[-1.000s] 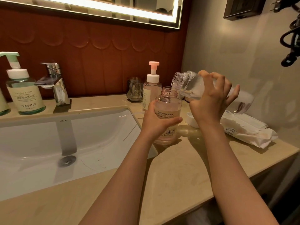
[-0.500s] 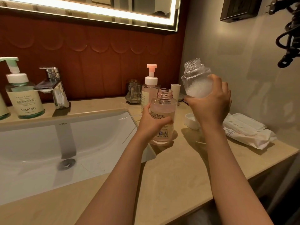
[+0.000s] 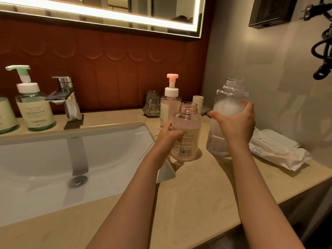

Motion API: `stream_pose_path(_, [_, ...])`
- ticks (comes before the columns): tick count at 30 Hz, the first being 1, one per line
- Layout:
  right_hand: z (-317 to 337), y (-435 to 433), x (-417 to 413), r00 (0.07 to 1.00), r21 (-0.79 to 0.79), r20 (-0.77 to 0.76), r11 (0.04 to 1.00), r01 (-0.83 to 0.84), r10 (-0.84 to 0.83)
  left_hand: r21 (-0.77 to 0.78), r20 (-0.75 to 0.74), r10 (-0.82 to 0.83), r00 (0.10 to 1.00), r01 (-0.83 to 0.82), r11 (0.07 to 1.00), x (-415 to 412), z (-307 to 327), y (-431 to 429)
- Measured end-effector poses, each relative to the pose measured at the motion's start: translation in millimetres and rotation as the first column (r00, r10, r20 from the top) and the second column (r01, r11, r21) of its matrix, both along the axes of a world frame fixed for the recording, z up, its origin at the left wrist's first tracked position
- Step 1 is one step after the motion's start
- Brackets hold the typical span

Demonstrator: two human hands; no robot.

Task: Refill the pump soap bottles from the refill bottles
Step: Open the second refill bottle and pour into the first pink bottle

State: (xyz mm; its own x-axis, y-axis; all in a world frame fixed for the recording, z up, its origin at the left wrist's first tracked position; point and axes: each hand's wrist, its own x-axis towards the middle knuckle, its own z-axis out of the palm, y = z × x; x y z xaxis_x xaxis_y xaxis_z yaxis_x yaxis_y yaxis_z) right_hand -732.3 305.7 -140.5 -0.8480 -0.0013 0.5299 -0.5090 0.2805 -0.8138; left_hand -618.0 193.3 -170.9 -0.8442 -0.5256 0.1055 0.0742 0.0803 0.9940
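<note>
On the counter (image 3: 206, 191), fingers (image 3: 248, 106) wrap the clear bottle (image 3: 230, 97); upright.

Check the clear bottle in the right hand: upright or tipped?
Upright. The clear bottle has its uncapped neck pointing up and base down at the countertop; the right hand grips its middle. Foam clings inside.
</note>
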Motion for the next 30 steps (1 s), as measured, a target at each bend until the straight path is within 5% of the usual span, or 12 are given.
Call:
stream_pose_path(7, [-3,-2,1,1.000,0.008,0.004,1.000,0.026,-0.027,-0.149,0.006,0.037,0.999,-0.036,0.988,-2,-6,3])
stream_pose_path(10, [-1,-1,12,0.958,-0.183,-0.199,0.968,0.170,-0.205,-0.194,-0.052,0.177,0.983,-0.184,0.964,-3,-7,2])
stream_pose_path(14, [-2,-10,24,0.861,-0.327,-0.485,0.945,-0.014,-0.155,-0.089,-0.145,0.371,0.917,-0.386,0.918,1,-3,-5])
stream_pose_path(18, [-6,-27,36,0.838,0.024,-0.522,0.985,-0.173,0.160,0.019,-0.196,0.559,0.805,-0.567,0.823,4,-1,-18])
stream_pose_path(22, [-14,-52,40,0.871,0.535,-0.223,0.802,-0.266,0.438,0.052,-0.140,0.658,0.740,-0.658,0.751,6,-9,-27])
stream_pose_path(25, [-14,-70,33,0.896,0.642,-0.007,0.689,-0.335,0.443,0.095,-0.126,0.674,0.728,-0.668,0.738,7,-10,-31])
stream_pose_path(30, [-27,-91,20,0.886,0.824,-0.092,0.534,-0.189,0.455,0.059,-0.119,0.701,0.703,-0.699,0.712,7,-12,-33])
